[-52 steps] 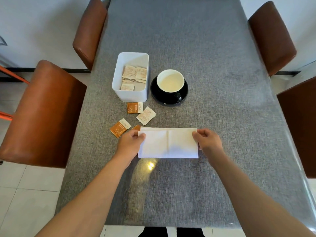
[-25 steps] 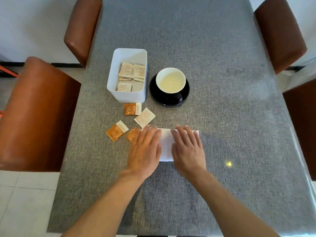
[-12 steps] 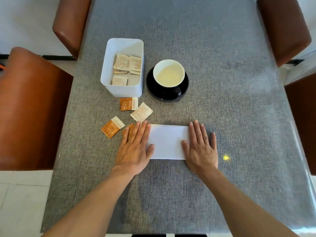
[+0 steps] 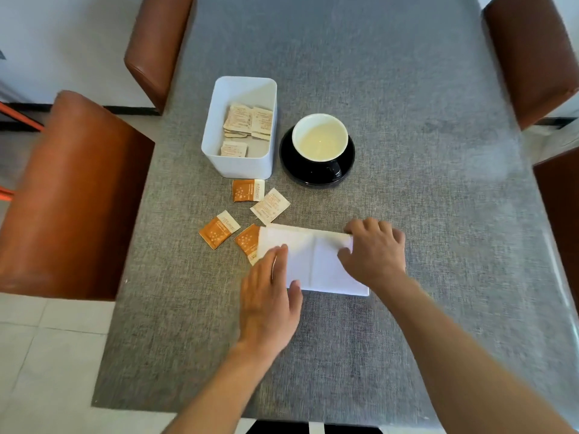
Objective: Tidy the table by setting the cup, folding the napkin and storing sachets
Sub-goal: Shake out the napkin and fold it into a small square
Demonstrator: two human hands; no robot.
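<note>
I see the napkin (image 4: 313,261) lying long axis left-right on the near table (image 4: 407,89), my right hand (image 4: 374,253) curled over its right end, nearest for folding leftward, left hand (image 4: 269,303) flat, empty.

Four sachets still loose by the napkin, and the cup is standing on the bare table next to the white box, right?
Not quite: in the head view the cup stands on a black saucer, not the bare table. The four loose sachets by the napkin and the white box are right.

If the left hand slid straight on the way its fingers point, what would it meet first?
The left hand already rests its fingertips on the napkin. Beyond that, probably the pale sachet, then the black saucer; its height is unclear.
</note>
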